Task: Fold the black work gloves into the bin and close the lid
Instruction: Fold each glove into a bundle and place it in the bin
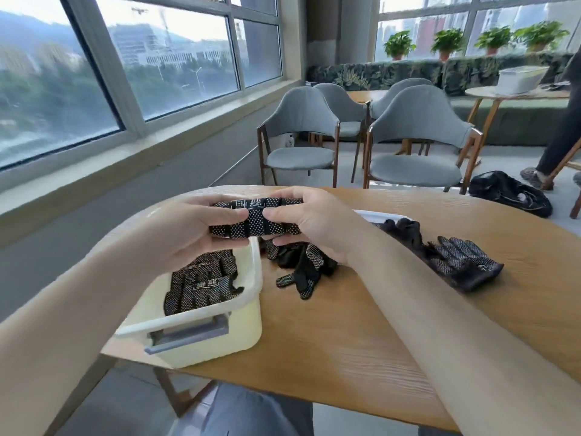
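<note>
Head view: lid (366,213) right of bin (204,343) mostly hidden behind your right forearm (440,309). Your left hand (185,229) and right hand (314,223) both pinch folded glove (254,220) above bin's far rim. Stacked gloves (201,284) inside bin; loose gloves (301,265) just right.

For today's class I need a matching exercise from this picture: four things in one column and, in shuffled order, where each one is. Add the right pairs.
Things:
1. folded glove
2. bin
3. loose gloves
4. bag

Places:
A. on the floor
B. lying flat on the table
C. between left hand and right hand
D. standing open at the table's left edge

Pairs: 1-C, 2-D, 3-B, 4-A
</note>
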Demonstrator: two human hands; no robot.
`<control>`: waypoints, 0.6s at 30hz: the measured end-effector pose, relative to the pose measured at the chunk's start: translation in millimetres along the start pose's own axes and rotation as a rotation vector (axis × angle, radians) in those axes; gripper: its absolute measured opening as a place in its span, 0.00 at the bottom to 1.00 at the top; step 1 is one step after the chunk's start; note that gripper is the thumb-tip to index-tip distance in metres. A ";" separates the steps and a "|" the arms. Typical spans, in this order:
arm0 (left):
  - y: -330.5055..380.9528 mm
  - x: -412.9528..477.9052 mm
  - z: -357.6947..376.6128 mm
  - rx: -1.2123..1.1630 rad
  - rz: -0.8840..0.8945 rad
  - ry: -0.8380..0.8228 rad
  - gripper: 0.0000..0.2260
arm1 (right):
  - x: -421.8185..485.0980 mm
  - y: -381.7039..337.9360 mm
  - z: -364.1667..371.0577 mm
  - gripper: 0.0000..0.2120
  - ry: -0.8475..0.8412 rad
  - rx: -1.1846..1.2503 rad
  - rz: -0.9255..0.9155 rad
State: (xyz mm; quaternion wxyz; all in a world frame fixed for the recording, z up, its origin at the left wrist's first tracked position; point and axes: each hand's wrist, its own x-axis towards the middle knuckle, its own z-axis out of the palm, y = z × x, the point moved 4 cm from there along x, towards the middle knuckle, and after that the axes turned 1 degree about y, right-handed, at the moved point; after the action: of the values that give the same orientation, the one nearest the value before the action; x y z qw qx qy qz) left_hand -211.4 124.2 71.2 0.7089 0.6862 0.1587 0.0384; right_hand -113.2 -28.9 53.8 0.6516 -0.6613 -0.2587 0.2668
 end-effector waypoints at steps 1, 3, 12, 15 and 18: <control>0.8 1.3 -12.8 0.013 -0.017 0.021 0.16 | 12.0 -1.3 10.5 0.09 -0.025 -0.019 0.010; 0.6 3.0 -40.1 0.039 -0.056 0.060 0.15 | 34.4 -3.6 33.1 0.09 -0.075 -0.070 0.035; -11.7 19.0 -104.4 0.313 -0.199 0.062 0.10 | 84.6 -0.7 89.6 0.12 -0.278 -0.402 0.219; -19.4 25.0 -112.7 0.478 -0.208 0.056 0.07 | 95.2 4.5 98.1 0.12 -0.281 -0.509 0.238; -29.1 29.9 -114.9 0.645 -0.246 0.009 0.07 | 104.6 11.9 107.1 0.14 -0.278 -0.691 0.257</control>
State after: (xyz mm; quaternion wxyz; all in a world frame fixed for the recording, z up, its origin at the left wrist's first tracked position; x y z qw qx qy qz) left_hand -219.7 241.1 36.4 0.4539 0.8506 0.2472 -0.0967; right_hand -111.5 120.5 39.3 0.3108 -0.8263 -0.3341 0.3302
